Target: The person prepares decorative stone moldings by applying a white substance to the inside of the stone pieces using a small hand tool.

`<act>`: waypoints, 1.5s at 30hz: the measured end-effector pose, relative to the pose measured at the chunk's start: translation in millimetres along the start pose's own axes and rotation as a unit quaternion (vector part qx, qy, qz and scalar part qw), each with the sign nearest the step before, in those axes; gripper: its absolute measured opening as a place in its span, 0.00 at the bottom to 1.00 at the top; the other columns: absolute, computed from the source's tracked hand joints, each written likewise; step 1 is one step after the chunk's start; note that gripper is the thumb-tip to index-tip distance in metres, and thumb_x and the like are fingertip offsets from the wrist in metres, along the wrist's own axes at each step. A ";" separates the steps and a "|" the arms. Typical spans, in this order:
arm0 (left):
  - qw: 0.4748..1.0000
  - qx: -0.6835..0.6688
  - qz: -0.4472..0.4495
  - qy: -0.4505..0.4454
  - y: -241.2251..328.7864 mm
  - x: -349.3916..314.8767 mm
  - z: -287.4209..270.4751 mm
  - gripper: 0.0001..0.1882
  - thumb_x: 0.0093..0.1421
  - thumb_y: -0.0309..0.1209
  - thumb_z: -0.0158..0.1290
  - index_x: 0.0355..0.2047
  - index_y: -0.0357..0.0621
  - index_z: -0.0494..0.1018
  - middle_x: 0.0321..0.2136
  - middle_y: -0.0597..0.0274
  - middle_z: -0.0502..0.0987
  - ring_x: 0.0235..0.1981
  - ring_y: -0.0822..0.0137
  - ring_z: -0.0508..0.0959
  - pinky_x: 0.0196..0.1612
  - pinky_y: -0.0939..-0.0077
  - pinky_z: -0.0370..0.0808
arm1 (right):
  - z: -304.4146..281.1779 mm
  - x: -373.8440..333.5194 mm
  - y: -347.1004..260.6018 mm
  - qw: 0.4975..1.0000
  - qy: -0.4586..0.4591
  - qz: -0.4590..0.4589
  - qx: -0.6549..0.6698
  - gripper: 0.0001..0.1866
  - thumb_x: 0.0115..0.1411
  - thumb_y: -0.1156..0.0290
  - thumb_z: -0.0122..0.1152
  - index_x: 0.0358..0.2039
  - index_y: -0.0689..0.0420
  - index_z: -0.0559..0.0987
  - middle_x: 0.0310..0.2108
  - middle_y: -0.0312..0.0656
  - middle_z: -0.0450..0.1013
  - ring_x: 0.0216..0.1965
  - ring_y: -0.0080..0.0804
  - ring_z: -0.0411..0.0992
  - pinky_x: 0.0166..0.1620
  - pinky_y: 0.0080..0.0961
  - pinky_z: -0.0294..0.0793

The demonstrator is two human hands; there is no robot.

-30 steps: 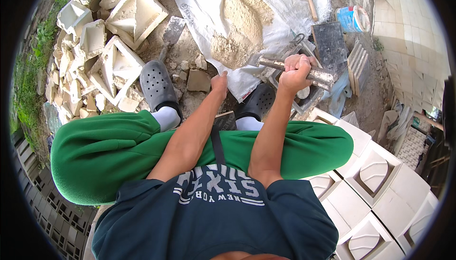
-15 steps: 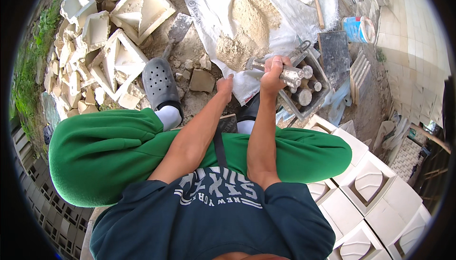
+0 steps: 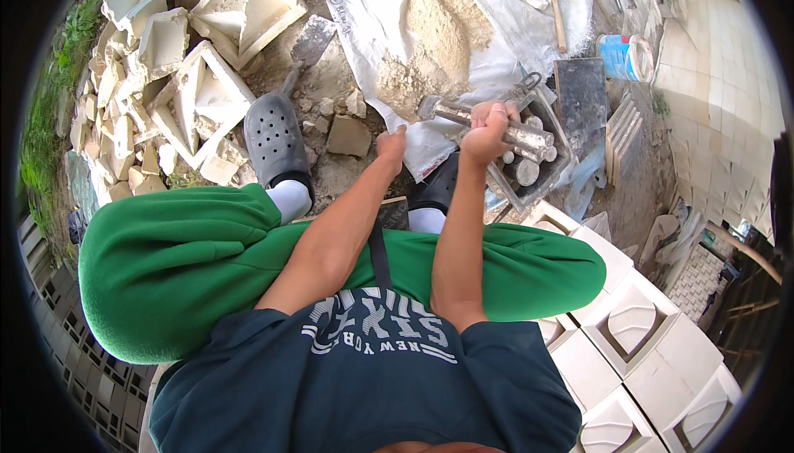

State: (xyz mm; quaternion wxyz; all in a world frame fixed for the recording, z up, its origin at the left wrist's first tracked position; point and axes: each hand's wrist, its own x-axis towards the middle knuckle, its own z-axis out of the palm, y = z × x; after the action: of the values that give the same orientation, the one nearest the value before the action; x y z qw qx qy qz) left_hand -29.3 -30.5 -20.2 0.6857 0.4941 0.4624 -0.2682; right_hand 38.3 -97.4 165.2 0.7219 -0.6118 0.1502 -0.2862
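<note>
My right hand [image 3: 485,134] is closed around a dusty grey metal rod [image 3: 447,109] with a wider left end, held over the white sheet's right side. Thick cylinder ends [image 3: 536,140] show just right of the fist, above a grey box [image 3: 562,151] holding several whitish cylinders; I cannot tell whether they join the rod. My left hand [image 3: 391,147] is curled at the near edge of the white sheet [image 3: 356,6], its fingertips against it. What it grips, if anything, is hidden. Beyond it lies a heap of beige powder [image 3: 442,35] on the sheet.
Broken cream castings [image 3: 248,10] and shards pile up at left. A mallet [image 3: 558,14], a dark board [image 3: 581,93] and a blue-and-white bucket [image 3: 624,57] lie to the right. Cream moulded blocks [image 3: 633,321] sit at lower right. My grey clogs [image 3: 277,139] flank the rubble.
My right hand has shifted slightly right, and the rod has turned and shows more of its length to the left. My left hand has stayed nearly in place.
</note>
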 end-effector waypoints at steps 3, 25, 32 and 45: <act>0.998 0.007 -0.019 0.058 0.4 -3.9 -1.3 0.24 0.53 0.36 0.53 0.44 0.26 0.69 0.43 0.44 0.73 0.43 0.55 0.73 0.45 0.67 0.67 | 14.5 13.0 -11.1 0.998 -0.044 0.044 -0.002 0.11 0.50 0.76 0.43 0.14 0.53 0.57 0.09 0.30 0.51 0.09 0.18 0.46 0.14 0.18 0.50; 0.996 0.019 0.072 0.047 5.0 10.6 -3.1 0.19 0.55 0.36 0.50 0.37 0.28 0.72 0.35 0.45 0.76 0.37 0.55 0.75 0.40 0.65 0.68 | 7.8 9.2 -17.8 0.995 -0.085 -0.030 0.039 0.13 0.50 0.74 0.44 0.13 0.52 0.55 0.08 0.30 0.51 0.09 0.18 0.47 0.14 0.19 0.48; 0.995 0.006 0.070 0.074 19.4 12.1 -4.0 0.18 0.54 0.35 0.50 0.36 0.29 0.73 0.34 0.45 0.76 0.36 0.54 0.75 0.40 0.66 0.68 | 23.5 14.7 -37.2 0.992 -0.102 0.004 0.069 0.12 0.51 0.75 0.45 0.15 0.54 0.57 0.09 0.31 0.54 0.10 0.16 0.48 0.15 0.17 0.48; 0.978 0.028 0.124 0.167 39.4 -0.7 -6.8 0.18 0.54 0.34 0.49 0.42 0.34 0.73 0.37 0.48 0.77 0.39 0.57 0.76 0.43 0.69 0.70 | 40.0 3.5 -28.8 0.994 -0.096 0.027 0.043 0.13 0.51 0.74 0.46 0.14 0.52 0.55 0.09 0.30 0.52 0.10 0.17 0.47 0.14 0.18 0.48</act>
State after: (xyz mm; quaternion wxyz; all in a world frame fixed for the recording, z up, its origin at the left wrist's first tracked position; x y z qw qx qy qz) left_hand 0.4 -9.9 -3.2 0.6124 0.6046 0.4978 -0.1074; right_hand 57.1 -70.1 201.9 0.7661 -0.6005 0.0845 -0.2130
